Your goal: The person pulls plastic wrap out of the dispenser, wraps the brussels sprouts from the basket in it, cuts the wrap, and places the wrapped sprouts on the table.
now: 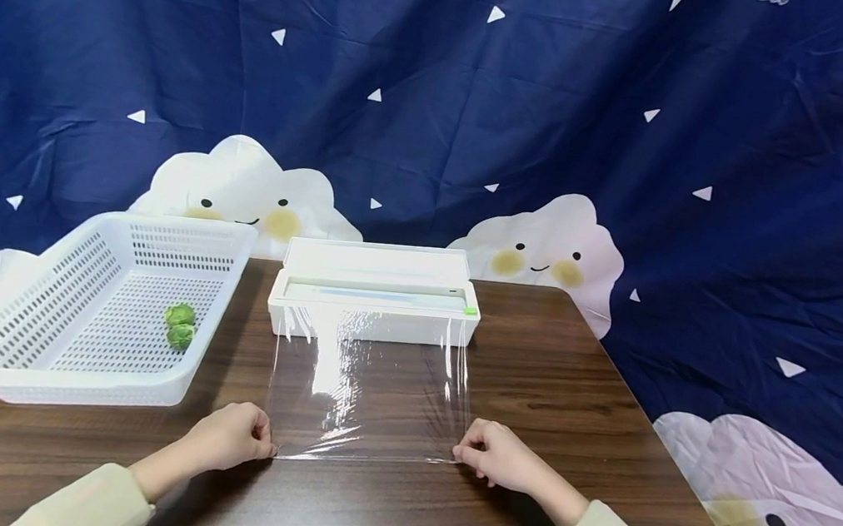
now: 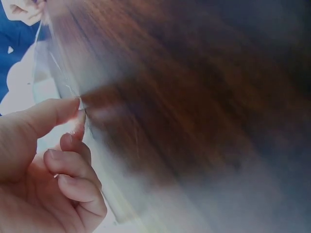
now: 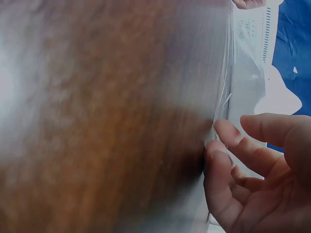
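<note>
A clear sheet of plastic wrap (image 1: 395, 394) stretches from a white wrap dispenser box (image 1: 374, 326) toward me, above the brown table. My left hand (image 1: 231, 437) pinches its near left corner between thumb and index finger, the other fingers curled, as the left wrist view shows. At the near right corner, my right hand (image 1: 501, 455) holds the film's edge with bent fingers; in the right wrist view the thumb (image 3: 267, 127) stands a little off the film. The box lid (image 1: 377, 259) is tipped back, and a green cutter slider (image 1: 471, 311) sits at the right end.
On the left a white slotted basket (image 1: 189, 372) holds two small green cabbage-like heads (image 1: 179, 325). Behind the wooden table (image 1: 555, 375) hangs a blue cloth (image 1: 434, 114) with clouds and white triangles. The table's right edge slants toward me.
</note>
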Demonstrator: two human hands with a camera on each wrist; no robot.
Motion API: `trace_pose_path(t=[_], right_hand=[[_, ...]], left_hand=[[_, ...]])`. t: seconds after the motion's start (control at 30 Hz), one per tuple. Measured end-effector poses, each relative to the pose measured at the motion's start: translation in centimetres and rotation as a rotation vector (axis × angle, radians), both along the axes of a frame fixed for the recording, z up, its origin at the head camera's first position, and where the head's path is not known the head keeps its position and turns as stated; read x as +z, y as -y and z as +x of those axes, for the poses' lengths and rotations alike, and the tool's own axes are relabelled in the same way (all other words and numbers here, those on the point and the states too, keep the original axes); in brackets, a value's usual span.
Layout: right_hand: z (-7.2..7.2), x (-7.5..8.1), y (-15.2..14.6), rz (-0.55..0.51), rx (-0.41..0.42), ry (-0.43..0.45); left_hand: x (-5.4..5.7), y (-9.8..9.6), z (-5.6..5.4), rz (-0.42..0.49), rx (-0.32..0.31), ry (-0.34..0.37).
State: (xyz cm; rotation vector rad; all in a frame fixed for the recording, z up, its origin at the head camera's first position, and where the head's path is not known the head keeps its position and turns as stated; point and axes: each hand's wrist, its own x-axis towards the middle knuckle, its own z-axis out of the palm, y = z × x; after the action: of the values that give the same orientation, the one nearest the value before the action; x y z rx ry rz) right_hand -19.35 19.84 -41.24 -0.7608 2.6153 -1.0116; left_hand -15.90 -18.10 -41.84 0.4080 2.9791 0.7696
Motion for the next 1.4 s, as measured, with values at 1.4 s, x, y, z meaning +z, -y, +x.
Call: trace_pose_path(t=[1.4], right_hand=[[-1.0,-0.2,-0.5,0.004,-0.025,-0.063]], left_hand=[[0.0,0.8,0.0,0.047,0.011,0.043]])
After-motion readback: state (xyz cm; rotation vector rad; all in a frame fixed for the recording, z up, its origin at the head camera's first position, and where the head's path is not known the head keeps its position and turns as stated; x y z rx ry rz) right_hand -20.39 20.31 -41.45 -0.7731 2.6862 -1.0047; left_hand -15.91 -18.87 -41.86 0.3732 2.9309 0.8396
